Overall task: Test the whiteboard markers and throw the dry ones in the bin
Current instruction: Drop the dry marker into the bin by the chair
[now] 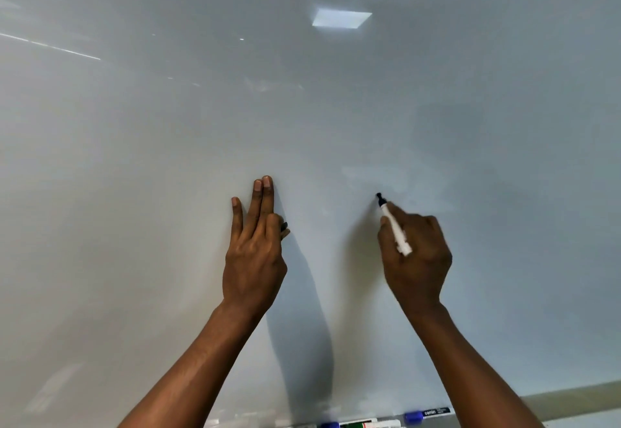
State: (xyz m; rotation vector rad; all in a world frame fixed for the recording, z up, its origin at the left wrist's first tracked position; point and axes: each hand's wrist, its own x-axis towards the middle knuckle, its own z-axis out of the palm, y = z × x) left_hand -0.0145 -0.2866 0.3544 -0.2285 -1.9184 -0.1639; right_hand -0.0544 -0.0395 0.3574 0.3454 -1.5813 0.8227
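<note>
Marker (395,229) is being gripped by right hand (416,256). At nine o'clock, cap (284,226) is being pinched by left hand (253,259).

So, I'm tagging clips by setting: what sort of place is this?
Probably a classroom or meeting room: a big whiteboard fills the view, spare markers lie on its ledge, and square ceiling lights reflect in it. The right hand holds an uncapped marker to it; the left hand pinches a dark cap.

Single head view, close up, facing whiteboard (168,158).
</note>
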